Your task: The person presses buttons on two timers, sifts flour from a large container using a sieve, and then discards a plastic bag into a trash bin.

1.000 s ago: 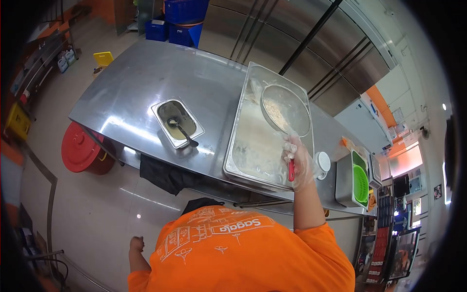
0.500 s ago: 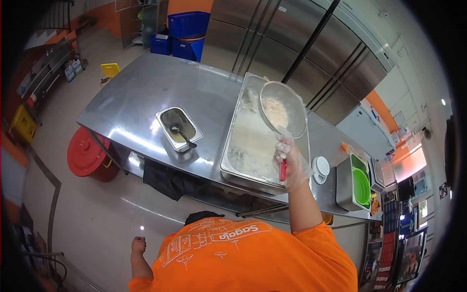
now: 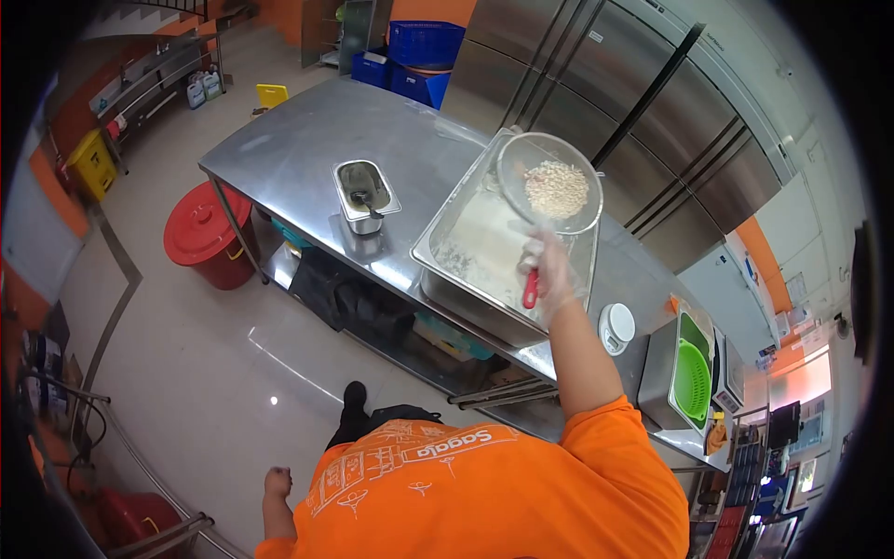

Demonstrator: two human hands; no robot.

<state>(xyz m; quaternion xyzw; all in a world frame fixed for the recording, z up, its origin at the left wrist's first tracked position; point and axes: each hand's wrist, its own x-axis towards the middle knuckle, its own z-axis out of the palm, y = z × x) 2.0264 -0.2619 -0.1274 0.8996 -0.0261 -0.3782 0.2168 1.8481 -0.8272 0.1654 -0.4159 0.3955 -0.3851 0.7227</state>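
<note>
My right hand, in a clear plastic glove, grips the red handle of a round mesh sieve. Pale, coarse bits lie gathered in the sieve's bowl. Beneath it is a large steel tray with white powder across its bottom. Away from the table, my left hand hangs low at my side, its fingers curled and nothing visible in them. A small steel container stands left of the tray, with a dark-handled utensil resting inside.
Right of the tray sit a white scale and a steel bin with a green basket. A red lidded bucket stands by the steel table's left end. Steel refrigerators and blue crates are behind.
The sieve has shifted slightly within my right hand's hold over the tray, and its contents now sit further right in the bowl. My view has turned. My left hand stays low.
</note>
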